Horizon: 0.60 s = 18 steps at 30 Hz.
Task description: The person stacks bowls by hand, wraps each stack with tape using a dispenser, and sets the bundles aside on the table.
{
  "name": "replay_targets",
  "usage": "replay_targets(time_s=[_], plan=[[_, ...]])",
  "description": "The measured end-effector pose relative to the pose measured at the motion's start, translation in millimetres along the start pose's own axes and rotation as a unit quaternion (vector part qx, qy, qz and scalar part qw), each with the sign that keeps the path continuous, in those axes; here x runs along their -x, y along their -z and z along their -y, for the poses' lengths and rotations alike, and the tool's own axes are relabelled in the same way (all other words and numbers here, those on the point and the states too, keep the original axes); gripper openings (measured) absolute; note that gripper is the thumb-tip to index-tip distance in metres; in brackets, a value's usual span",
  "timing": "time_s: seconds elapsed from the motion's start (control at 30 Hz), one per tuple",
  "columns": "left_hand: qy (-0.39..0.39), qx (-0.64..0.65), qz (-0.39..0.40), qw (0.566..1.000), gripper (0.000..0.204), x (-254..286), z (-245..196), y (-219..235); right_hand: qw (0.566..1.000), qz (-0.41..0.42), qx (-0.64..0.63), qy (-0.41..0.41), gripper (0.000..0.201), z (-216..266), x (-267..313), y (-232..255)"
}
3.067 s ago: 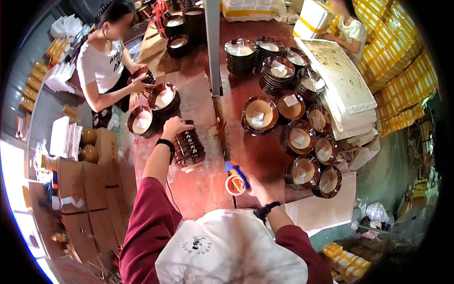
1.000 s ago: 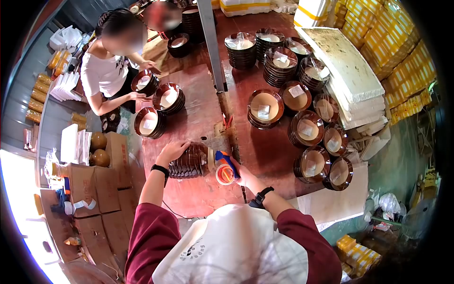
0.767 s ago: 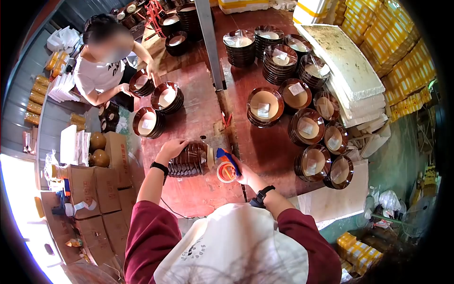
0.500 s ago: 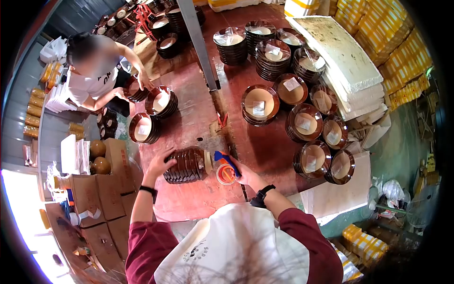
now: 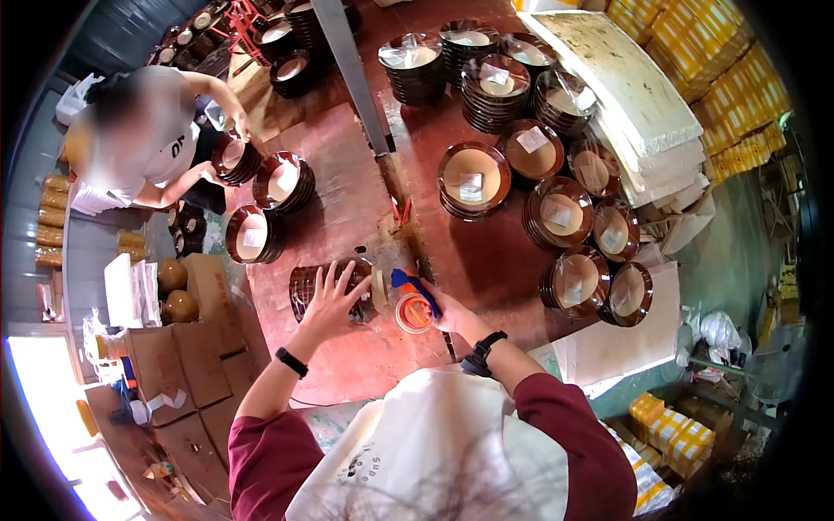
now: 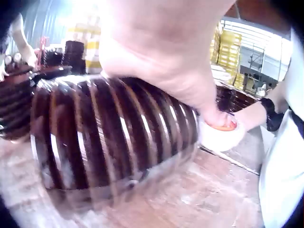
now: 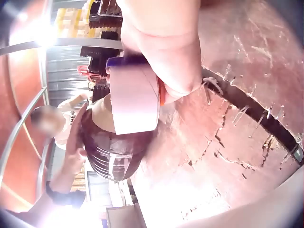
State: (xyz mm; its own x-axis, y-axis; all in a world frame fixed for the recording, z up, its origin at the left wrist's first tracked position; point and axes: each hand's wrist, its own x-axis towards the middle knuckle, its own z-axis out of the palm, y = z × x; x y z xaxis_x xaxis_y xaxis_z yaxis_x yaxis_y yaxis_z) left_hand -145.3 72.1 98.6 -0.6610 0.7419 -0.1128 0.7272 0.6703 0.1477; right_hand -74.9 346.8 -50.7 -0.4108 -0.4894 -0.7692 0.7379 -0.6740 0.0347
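A stack of brown glazed bowls (image 5: 301, 286) lies on its side on the red table, its ribbed rims filling much of the left wrist view. My left hand (image 5: 330, 306) lies over the stack, fingers spread and fairly straight. Just right of the stack's pale base end, my right hand (image 5: 450, 314) grips a blue and orange tape dispenser (image 5: 413, 288). In the right wrist view its wide tape roll (image 7: 135, 102) overlaps the end of the stack. Part of the dispenser's handle is hidden in my right hand.
Wrapped bowl stacks (image 5: 473, 178) crowd the table's right side, near white foam sheets (image 5: 617, 78). Two upright stacks (image 5: 252, 234) stand at left, where another person (image 5: 156, 130) holds bowls. A metal post (image 5: 352, 78) rises mid-table. A gap (image 5: 417, 243) splits the tabletop.
The bowl stack has been turned from lengthwise to crosswise, pale end toward the dispenser. My left hand has let go of the stack's side and spread over it. The head view has shifted.
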Motion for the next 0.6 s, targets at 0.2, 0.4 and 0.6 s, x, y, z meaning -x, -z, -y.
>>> replay_targets(time_s=[0.2,0.4,0.6], plan=[[0.050,0.027,-0.015,0.998,0.104,-17,2,-8,0.999,0.024,-0.021,-0.044,0.042,2,-11,3],[0.106,0.163,-0.003,0.981,0.099,-42,23,-1,0.997,0.021,0.004,-0.068,0.041,1,-1,13],[0.316,0.290,-0.012,0.903,0.093,-48,67,-33,0.995,0.022,0.057,-0.080,0.045,4,14,37]])
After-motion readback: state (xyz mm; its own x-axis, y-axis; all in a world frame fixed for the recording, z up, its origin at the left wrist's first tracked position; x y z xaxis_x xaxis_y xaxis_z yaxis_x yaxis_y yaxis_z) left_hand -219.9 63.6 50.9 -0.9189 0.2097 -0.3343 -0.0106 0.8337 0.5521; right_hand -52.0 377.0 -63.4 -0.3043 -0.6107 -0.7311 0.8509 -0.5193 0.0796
